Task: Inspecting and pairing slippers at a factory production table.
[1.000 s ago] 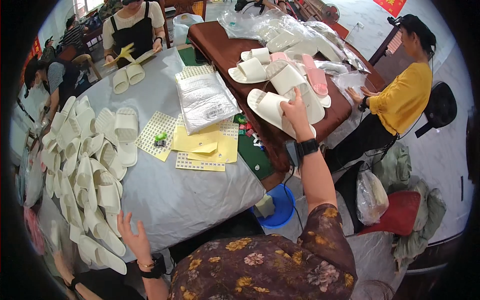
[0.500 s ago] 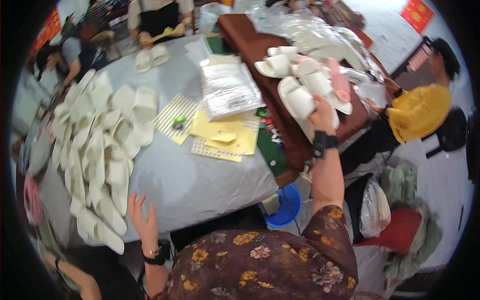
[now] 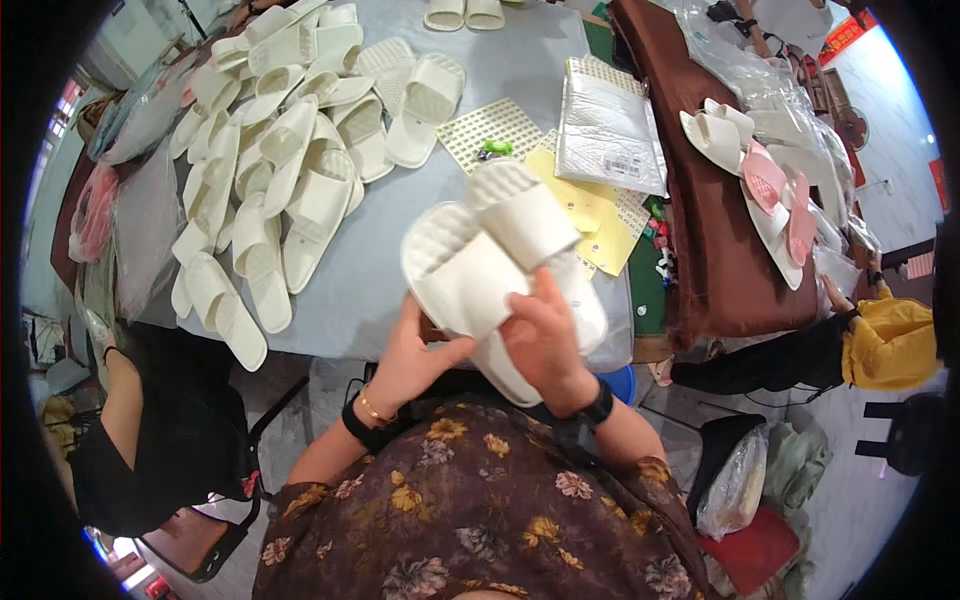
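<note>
A pair of white slippers (image 3: pixel 466 284) is held over the near edge of the grey-covered table (image 3: pixel 375 270), toes pointing away to the upper left. The two overlap side by side, with the right one slightly farther off. My right hand (image 3: pixel 545 345) grips the pair from the right, its thumb and finger against the straps. My left hand (image 3: pixel 405 365) is at the left slipper's near edge, thumb on the side and fingers partly hidden beneath. To the left lies a heap of white slippers (image 3: pixel 258 238).
Beyond my hands lie yellow sticker sheets (image 3: pixel 570 195), a green item (image 3: pixel 496 149) and a silver padded envelope (image 3: pixel 610 130). On the right, a brown-covered surface (image 3: pixel 725 270) holds white slippers and pink slippers (image 3: pixel 766 178). People sit at both sides; a blue bucket (image 3: pixel 620 384) shows below the table.
My right hand has brought the white slippers from the brown surface to in front of me. My left hand has moved right and now touches them. The view has shifted.
</note>
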{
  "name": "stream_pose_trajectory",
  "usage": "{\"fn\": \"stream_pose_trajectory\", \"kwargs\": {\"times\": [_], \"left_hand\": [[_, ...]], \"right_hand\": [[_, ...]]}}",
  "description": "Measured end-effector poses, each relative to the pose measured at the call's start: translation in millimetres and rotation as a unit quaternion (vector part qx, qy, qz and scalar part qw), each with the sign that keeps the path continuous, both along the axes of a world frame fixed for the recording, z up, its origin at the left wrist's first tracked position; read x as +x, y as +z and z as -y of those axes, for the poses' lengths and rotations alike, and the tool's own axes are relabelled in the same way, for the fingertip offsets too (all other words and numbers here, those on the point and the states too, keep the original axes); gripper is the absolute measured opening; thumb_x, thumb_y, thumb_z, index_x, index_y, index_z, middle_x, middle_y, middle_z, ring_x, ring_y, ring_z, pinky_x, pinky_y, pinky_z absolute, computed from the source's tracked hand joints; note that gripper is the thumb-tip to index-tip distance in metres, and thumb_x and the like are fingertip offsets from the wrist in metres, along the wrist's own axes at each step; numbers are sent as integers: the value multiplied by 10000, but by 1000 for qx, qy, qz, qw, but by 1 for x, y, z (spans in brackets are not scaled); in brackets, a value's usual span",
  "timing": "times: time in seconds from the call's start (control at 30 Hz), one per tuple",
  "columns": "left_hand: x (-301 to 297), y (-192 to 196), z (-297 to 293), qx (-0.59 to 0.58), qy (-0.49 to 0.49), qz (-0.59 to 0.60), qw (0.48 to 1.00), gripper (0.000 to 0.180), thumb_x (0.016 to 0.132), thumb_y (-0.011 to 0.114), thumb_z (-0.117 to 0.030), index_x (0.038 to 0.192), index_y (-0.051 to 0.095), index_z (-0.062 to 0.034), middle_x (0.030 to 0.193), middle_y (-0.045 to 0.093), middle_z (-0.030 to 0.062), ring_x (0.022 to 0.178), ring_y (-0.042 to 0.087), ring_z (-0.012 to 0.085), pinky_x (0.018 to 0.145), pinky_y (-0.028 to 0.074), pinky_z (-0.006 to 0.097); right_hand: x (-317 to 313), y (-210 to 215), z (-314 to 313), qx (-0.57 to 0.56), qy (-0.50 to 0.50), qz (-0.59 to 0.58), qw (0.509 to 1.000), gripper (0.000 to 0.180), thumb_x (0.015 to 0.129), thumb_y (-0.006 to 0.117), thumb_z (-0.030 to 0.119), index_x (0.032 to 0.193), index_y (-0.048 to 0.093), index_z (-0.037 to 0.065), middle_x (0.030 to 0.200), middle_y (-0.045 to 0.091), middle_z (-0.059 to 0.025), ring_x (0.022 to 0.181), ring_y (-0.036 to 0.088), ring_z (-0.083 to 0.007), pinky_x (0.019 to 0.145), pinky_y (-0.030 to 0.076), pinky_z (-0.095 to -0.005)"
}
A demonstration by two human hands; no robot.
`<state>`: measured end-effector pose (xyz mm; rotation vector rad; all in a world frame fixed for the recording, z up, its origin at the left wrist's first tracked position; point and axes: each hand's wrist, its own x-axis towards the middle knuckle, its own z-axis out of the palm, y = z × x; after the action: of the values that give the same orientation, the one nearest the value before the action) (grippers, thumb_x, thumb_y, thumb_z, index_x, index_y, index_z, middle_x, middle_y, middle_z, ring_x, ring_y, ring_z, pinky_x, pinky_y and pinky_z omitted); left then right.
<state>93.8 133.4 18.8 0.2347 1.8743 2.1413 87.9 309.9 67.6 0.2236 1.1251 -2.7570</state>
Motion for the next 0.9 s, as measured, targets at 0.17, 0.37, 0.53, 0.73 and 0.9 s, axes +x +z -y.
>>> {"fn": "stream_pose_trajectory", "kwargs": {"times": [0.17, 0.37, 0.53, 0.73, 0.9], "left_hand": [[-17, -6, 38, 17, 121, 21, 992, 854, 875, 725, -140, 1513, 178, 8, 1362, 487, 136, 1187, 556, 207, 945, 497, 348], [-32, -67, 67, -158, 222, -77, 959, 783, 915, 664, -96, 1518, 187, 51, 1477, 379, 198, 1310, 448, 239, 1074, 384, 341], [-33, -64, 46, -265, 231, -117, 929, 821, 864, 713, -164, 1503, 241, 44, 1525, 291, 281, 1419, 314, 372, 1159, 272, 411], [-22, -57, 30, -323, 191, -156, 914, 799, 835, 708, -137, 1502, 284, -15, 1520, 299, 278, 1406, 320, 405, 1148, 280, 463], [-14, -33, 13, -451, 205, -342, 798, 643, 800, 708, -130, 1393, 477, -40, 1481, 391, 220, 1341, 408, 384, 1092, 338, 479]], "right_hand": [[-18, -35, 11, 81, 142, 78, 983, 570, 904, 592, 66, 1426, 369, 12, 1218, 590, -103, 1068, 603, -192, 861, 510, -322], [-25, -65, -31, 553, 88, -40, 828, 422, 845, 665, 116, 1236, 586, -22, 1253, 585, -180, 1059, 598, -266, 867, 501, -368], [-20, -86, -43, 802, -20, -136, 581, 623, 733, 762, 214, 1273, 540, -6, 1268, 532, -218, 1156, 477, -410, 1003, 385, -485], [-4, -87, -26, 797, 30, -131, 589, 648, 705, 788, 245, 1266, 546, 28, 1225, 540, -217, 1126, 498, -389, 958, 413, -473], [-14, -83, -34, 785, -23, -194, 588, 405, 738, 754, 147, 1118, 645, 59, 1112, 594, -171, 1055, 534, -369, 896, 439, -459]]}}
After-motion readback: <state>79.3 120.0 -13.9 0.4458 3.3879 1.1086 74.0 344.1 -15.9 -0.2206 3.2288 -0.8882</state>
